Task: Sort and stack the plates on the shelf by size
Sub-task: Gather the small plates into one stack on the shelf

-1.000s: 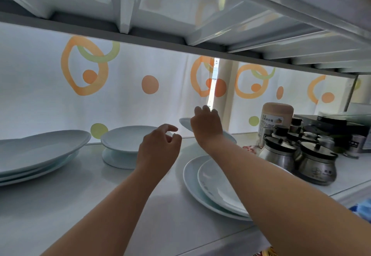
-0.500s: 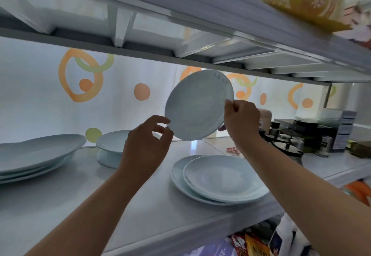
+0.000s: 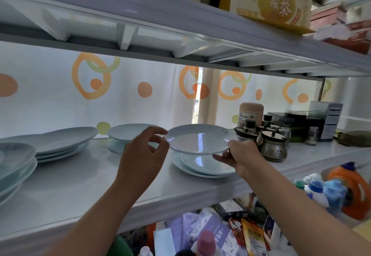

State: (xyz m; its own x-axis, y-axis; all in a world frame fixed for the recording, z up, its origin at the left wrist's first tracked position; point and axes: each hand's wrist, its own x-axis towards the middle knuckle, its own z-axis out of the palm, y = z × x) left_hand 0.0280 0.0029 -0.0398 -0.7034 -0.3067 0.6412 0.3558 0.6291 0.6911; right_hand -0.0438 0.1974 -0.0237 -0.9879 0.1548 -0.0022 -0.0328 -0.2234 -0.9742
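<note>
Head view: the pale plate [image 3: 200,139] is level and face up, its broad span running left to right, just above a two-plate stack [image 3: 202,167] on the shelf [image 3: 80,185]. The right hand [image 3: 243,155] pinches its right rim. The left hand [image 3: 143,151], grip loosely spread, hovers just beside the left rim.

Glossy glazed plate [image 3: 198,138]; shiny metal jars [image 3: 274,147]

Yellow carton [image 3: 279,4] on top shelf [image 3: 152,8]: large white Chinese chars, last one reads 茶; rest too blurred. Beige jar [image 3: 251,111]: label print too small to read; yellow packet [image 3: 254,233], bottom of frame: dark chars, illegible; purple packet [image 3: 210,229]: white chars, illegible.
</note>
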